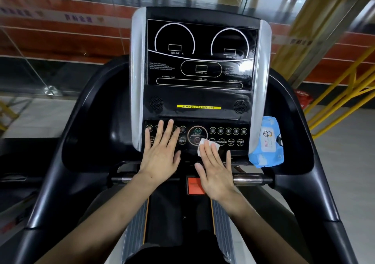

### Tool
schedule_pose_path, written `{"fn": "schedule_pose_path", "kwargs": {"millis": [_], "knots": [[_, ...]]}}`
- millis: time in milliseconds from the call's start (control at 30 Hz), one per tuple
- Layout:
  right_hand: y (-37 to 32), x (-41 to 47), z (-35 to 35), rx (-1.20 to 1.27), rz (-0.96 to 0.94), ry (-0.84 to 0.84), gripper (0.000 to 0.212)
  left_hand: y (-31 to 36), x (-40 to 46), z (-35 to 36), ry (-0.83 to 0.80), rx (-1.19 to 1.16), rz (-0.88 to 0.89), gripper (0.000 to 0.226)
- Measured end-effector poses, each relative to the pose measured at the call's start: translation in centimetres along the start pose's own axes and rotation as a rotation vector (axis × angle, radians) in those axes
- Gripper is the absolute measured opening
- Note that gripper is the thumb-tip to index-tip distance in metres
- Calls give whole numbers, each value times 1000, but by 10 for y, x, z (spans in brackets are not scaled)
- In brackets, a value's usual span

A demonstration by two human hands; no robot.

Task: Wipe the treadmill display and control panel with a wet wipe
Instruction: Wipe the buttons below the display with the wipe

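White wipe [209, 146] lies flat on the panel [228, 137], just right of the START dial [197, 135], pinned under the fingers of the right hand [216, 169]. That hand is flat, fingers stretched, pressing rather than gripping; a flat palm likely spreads the damp cloth over more buttons per stroke. The left hand [162, 152] rests spread and empty on the panel's left buttons, fingers pointing to 12 o'clock, holding nothing; it seems placed there for balance while the other hand works.

From the wipe, the display [203, 54] stands at 12 o'clock, well apart, with a smeared bright patch at its right side that may be moisture or glare; I cannot tell which. A blue pack [265, 142] leans at 3 o'clock, against the console's silver edge, within reach for a fresh sheet.

The job appears to be at the panel stage, with the right-hand buttons toward 2 o'clock probably next.
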State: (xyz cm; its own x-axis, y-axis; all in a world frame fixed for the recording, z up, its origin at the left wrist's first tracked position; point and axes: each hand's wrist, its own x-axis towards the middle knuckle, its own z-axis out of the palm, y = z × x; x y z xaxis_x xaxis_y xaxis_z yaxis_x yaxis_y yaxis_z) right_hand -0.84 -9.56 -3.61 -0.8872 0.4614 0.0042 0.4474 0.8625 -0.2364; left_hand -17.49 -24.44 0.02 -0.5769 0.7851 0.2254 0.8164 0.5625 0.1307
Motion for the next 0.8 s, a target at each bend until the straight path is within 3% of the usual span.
{"fn": "schedule_pose_path", "kwargs": {"millis": [200, 433, 633, 800], "knots": [[-23, 54, -34, 52, 20, 89, 63, -4, -3, -3, 1, -13, 9, 74], [-29, 4, -1, 0, 22, -56, 64, -25, -14, -2, 17, -13, -8, 74], [-51, 50, -28, 70, 45, 39, 66, -30, -18, -2, 28, -39, -11, 75], [-55, 19, -11, 3, 29, -15, 64, -34, -23, 0, 35, -51, -18, 75]]}}
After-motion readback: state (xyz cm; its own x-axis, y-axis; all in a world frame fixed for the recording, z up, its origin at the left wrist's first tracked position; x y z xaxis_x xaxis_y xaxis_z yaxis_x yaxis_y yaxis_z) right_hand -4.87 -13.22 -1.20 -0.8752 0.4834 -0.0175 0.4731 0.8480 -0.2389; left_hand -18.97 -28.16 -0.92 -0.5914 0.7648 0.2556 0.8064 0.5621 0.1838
